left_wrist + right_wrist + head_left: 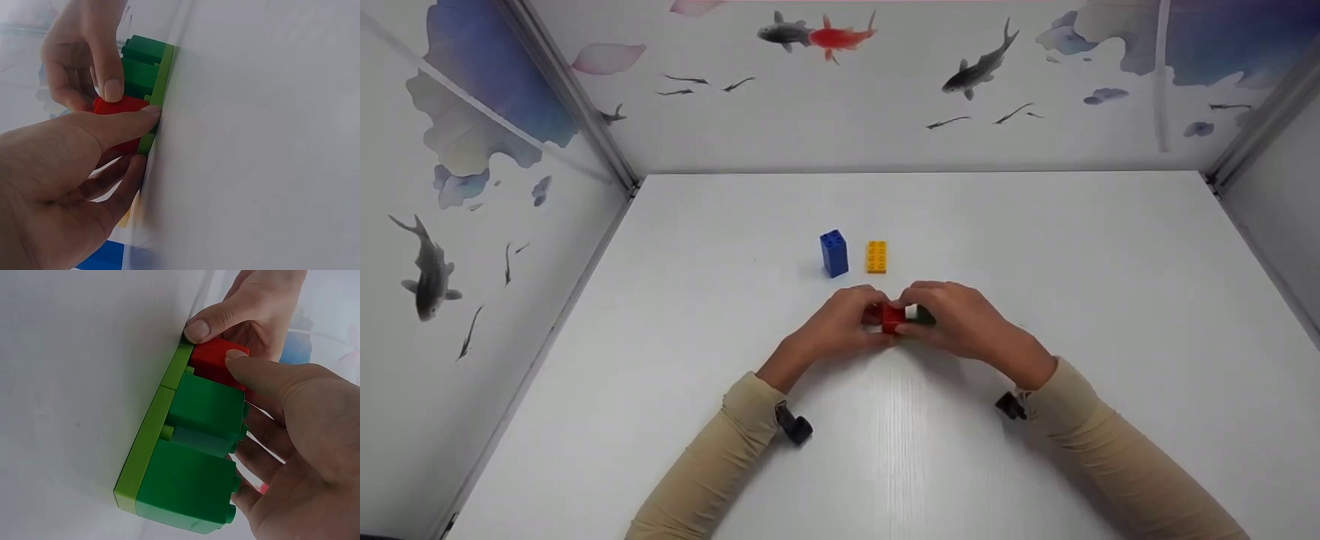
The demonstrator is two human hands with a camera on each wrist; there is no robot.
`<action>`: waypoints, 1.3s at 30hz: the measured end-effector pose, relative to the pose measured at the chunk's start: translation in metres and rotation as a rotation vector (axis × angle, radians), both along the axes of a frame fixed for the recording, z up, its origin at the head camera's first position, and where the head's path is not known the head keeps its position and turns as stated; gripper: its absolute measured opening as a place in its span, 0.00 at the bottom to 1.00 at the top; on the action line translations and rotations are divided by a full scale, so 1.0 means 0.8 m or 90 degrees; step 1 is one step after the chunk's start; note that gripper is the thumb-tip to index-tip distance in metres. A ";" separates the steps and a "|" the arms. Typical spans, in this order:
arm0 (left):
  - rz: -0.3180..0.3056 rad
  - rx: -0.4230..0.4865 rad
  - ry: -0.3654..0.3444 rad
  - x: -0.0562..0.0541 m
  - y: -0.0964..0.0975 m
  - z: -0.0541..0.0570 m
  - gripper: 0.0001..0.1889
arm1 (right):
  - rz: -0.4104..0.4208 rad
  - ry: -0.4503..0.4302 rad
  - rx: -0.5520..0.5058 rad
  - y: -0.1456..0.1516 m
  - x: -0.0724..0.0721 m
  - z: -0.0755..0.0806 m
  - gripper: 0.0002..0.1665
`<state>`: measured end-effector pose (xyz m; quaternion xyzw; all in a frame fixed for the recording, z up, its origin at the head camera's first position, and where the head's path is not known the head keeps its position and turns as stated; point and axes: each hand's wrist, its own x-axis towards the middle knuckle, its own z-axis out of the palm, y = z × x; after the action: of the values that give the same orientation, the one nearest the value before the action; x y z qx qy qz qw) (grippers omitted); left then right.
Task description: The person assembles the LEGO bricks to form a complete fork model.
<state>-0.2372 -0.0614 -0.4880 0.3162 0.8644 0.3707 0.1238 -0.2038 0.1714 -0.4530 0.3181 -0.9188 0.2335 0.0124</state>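
A red toy brick (893, 319) sits at one end of a light green base (147, 439) made of joined pieces. My left hand (851, 319) grips this end, its thumb lying across the red brick (121, 107) and its fingers on the far side, fingertips right at the base. With its thumb and fingers, my right hand (960, 319) pinches the upper part of the red brick. Beside the red one, two dark green bricks (208, 405) stand on the base with a gap between them; in the head view the right hand mostly hides them.
Beyond the hands, a tall blue brick (834, 255) stands upright on the white table (720, 240). A flat yellow brick (877, 257) lies to its right, studs up. Printed panels (885, 135) bound the table at the back and sides.
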 end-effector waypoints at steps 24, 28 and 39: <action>0.029 -0.025 -0.048 0.002 0.003 0.000 0.20 | -0.012 -0.138 -0.014 0.065 -0.002 -0.011 0.37; 0.029 -0.024 -0.050 0.002 0.004 -0.001 0.20 | -0.028 -0.157 -0.001 0.083 0.000 -0.018 0.37; 0.026 -0.027 -0.048 0.001 0.005 0.000 0.20 | -0.024 -0.172 -0.007 0.103 -0.002 -0.018 0.25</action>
<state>-0.2363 -0.0575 -0.4878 0.2818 0.8730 0.3666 0.1551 -0.2057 0.2540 -0.4678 0.2664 -0.9165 0.2789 -0.1057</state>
